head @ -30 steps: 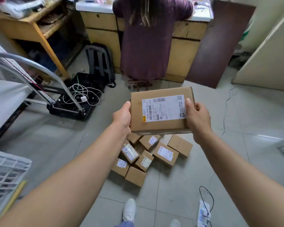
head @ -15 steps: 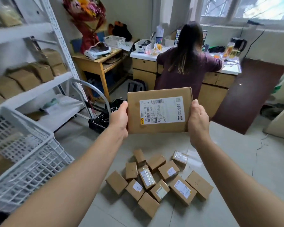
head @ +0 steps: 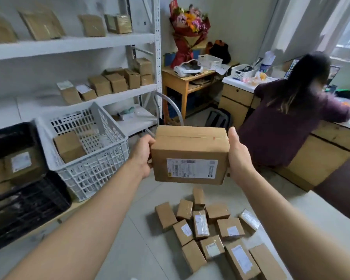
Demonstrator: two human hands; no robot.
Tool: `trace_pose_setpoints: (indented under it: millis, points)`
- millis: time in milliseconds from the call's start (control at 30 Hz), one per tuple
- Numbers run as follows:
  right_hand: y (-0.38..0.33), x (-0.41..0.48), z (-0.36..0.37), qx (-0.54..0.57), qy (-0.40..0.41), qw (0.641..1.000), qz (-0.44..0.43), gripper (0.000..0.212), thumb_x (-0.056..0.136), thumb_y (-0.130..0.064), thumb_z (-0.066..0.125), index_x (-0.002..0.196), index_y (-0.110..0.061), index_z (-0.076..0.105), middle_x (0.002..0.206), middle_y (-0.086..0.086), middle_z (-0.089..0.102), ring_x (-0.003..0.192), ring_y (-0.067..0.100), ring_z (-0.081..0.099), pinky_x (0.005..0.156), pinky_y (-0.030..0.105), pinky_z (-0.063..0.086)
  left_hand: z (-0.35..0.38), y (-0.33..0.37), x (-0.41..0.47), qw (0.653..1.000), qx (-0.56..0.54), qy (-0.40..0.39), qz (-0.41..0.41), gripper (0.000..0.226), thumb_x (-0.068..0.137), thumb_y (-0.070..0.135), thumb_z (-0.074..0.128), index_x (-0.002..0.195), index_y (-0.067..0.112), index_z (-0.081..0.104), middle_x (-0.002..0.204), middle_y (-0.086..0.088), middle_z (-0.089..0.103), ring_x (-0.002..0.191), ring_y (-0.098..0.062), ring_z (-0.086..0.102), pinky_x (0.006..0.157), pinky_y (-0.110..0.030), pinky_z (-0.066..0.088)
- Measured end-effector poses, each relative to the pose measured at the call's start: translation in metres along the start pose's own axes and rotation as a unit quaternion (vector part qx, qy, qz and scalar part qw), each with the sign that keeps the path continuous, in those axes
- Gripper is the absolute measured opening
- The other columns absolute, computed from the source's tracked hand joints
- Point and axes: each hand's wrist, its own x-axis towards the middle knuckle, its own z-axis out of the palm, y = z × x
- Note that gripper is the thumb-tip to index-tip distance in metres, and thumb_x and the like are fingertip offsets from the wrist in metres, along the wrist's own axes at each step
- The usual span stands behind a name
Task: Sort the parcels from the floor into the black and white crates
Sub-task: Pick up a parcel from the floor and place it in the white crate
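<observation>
Far left: black crate on a low stand, a labelled parcel and other cardboard boxes lying inside. Just right of it, touching its upper corner, white crate, tilted a little, with one plain brown box propped against its inner left wall. Behind both, white shelving loaded with brown boxes and flat packets on two levels.

Centre: held parcel, raised in the air between both outstretched arms, above the floor and to the right of the white crate, not touching it. White shipping label on the face turned toward the camera, taped seam along the top. Left hand clamped on the parcel's left end, fingers curled around behind it and mostly hidden. Right hand pressed flat on the right end, thumb up along the edge, remaining fingers wrapped out of sight behind.

Below centre: pile of small parcels scattered on the tiled floor, some labelled, some wrapped in clear tape, several touching or overlapping.

Behind centre: wooden table with a bouquet upright on it.

Right: seated person in a dark purple top, back turned, leaning on a cluttered counter.
</observation>
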Motion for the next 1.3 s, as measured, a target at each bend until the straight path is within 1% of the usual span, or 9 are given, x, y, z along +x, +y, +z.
trace_pose_setpoints:
  millis: [233,400,467,600,800,900,1067,1167,1300]
  points:
    - [-0.019,0.005,0.096,-0.030,-0.059,0.997,-0.044,0.074,0.080,-0.071,0.039,0.118,-0.011,0.056,0.111,0.006,0.062,0.095,0.018,0.059,0.064,0.029,0.042,-0.081,0.021,0.015,0.994,-0.058,0.092,0.017,0.022,0.069,-0.004,0.038,0.056,0.014,0.038,0.061,-0.002,0.038,0.055,-0.018,0.037,0.052,-0.022,0.032]
    - [-0.027,0.010,0.191,-0.006,-0.087,0.996,-0.016,0.089,0.058,-0.082,0.043,0.118,-0.018,0.056,0.110,0.002,0.063,0.100,0.024,0.061,0.093,0.046,0.048,-0.160,0.051,0.047,0.990,-0.100,0.104,0.005,0.029,0.088,0.046,0.054,0.095,0.019,0.062,0.080,0.000,0.064,0.074,-0.018,0.059,0.060,-0.029,0.047]
    - [-0.028,0.013,0.232,-0.001,-0.114,0.993,-0.012,0.087,0.058,-0.082,0.046,0.119,-0.022,0.058,0.113,0.001,0.064,0.104,0.025,0.060,0.097,0.048,0.046,-0.192,0.061,0.067,0.988,-0.103,0.114,-0.010,0.046,0.085,0.056,0.057,0.112,0.019,0.062,0.102,-0.005,0.069,0.092,-0.025,0.065,0.072,-0.038,0.055]
    - [-0.030,0.022,0.309,-0.001,-0.138,0.990,-0.017,0.084,0.061,-0.078,0.048,0.121,-0.021,0.059,0.116,0.001,0.062,0.105,0.025,0.059,0.099,0.048,0.044,-0.249,0.077,0.104,0.982,-0.073,0.175,-0.004,0.057,0.086,0.045,0.062,0.133,0.014,0.051,0.136,-0.009,0.054,0.122,-0.032,0.051,0.105,-0.051,0.038]
    - [-0.021,0.044,0.394,-0.016,-0.164,0.986,-0.004,0.060,0.078,-0.065,0.051,0.117,-0.019,0.050,0.110,0.003,0.057,0.099,0.023,0.058,0.087,0.043,0.049,-0.315,0.094,0.148,0.981,-0.061,0.186,0.002,0.018,0.093,0.027,0.056,0.104,0.016,0.064,0.119,-0.007,0.063,0.107,-0.027,0.059,0.100,-0.047,0.044]
    - [-0.016,0.060,0.428,-0.031,-0.170,0.985,-0.007,0.050,0.083,-0.059,0.051,0.114,-0.021,0.050,0.100,0.000,0.058,0.096,0.023,0.059,0.088,0.043,0.050,-0.337,0.099,0.174,0.980,-0.065,0.190,0.006,0.016,0.095,0.020,0.053,0.085,0.025,0.064,0.103,-0.003,0.067,0.091,-0.021,0.063,0.083,-0.036,0.052]
    - [-0.013,0.096,0.477,-0.046,-0.200,0.979,-0.015,0.042,0.090,-0.055,0.046,0.117,-0.024,0.051,0.100,-0.012,0.055,0.091,0.008,0.054,0.073,0.029,0.045,-0.352,0.115,0.217,0.975,-0.081,0.206,-0.007,0.020,0.096,0.015,0.050,0.092,0.029,0.063,0.088,0.003,0.067,0.083,-0.016,0.063,0.060,-0.028,0.047]
    - [-0.015,0.130,0.503,-0.057,-0.230,0.971,-0.002,0.060,0.090,-0.056,0.044,0.140,-0.022,0.042,0.132,-0.001,0.050,0.113,0.020,0.052,0.097,0.042,0.045,-0.353,0.126,0.247,0.972,-0.075,0.221,-0.013,0.024,0.096,0.016,0.048,0.110,0.027,0.063,0.095,0.001,0.066,0.088,-0.018,0.061,0.065,-0.031,0.048]
    - [-0.019,0.172,0.537,-0.069,-0.255,0.964,-0.012,0.066,0.091,-0.055,0.045,0.148,-0.027,0.029,0.148,-0.001,0.037,0.119,0.016,0.043,0.094,0.031,0.039,-0.357,0.143,0.288,0.970,-0.072,0.219,-0.071,0.028,0.098,0.017,0.045,0.121,0.029,0.057,0.112,-0.004,0.060,0.101,-0.027,0.056,0.077,-0.054,0.052]
